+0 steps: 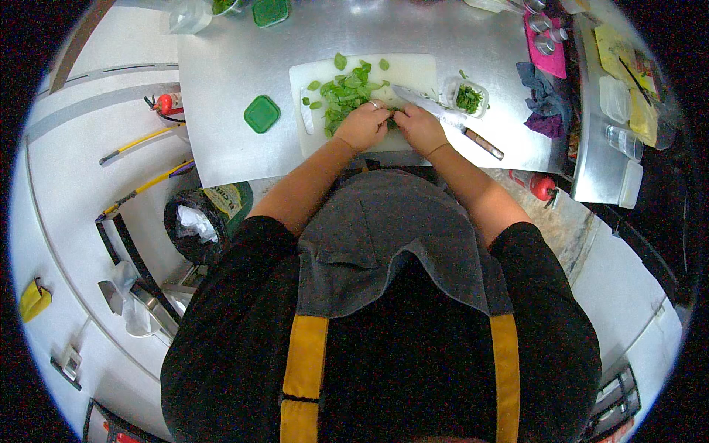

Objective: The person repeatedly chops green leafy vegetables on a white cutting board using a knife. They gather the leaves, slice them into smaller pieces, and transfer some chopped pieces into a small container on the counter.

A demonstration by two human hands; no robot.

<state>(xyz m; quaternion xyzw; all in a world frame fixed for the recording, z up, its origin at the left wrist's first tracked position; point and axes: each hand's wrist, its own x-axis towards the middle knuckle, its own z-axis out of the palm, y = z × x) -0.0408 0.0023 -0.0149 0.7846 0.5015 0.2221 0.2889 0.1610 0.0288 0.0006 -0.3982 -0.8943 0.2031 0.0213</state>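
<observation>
My left hand (363,127) and my right hand (421,130) meet over the near part of a white cutting board (413,66). Both have their fingers closed, pinching what looks like dark green leaves between them; the fingers mostly hide these. Loose bright green leaves (346,90) are heaped on the board beside my left hand, with a few scattered around the pile. Just beyond my right hand a large knife (484,143) lies slanted, its blade on the board and its brown handle over the table. Further right stands a small clear container (484,111) holding cut greens.
A green square lid (262,114) lies on the steel table (221,66) left of the board; another green lid (271,12) sits at the back. Crumpled dark cloths (543,96) and a pink tray (546,59) are at the right. A lined bin (196,221) stands below the table's left.
</observation>
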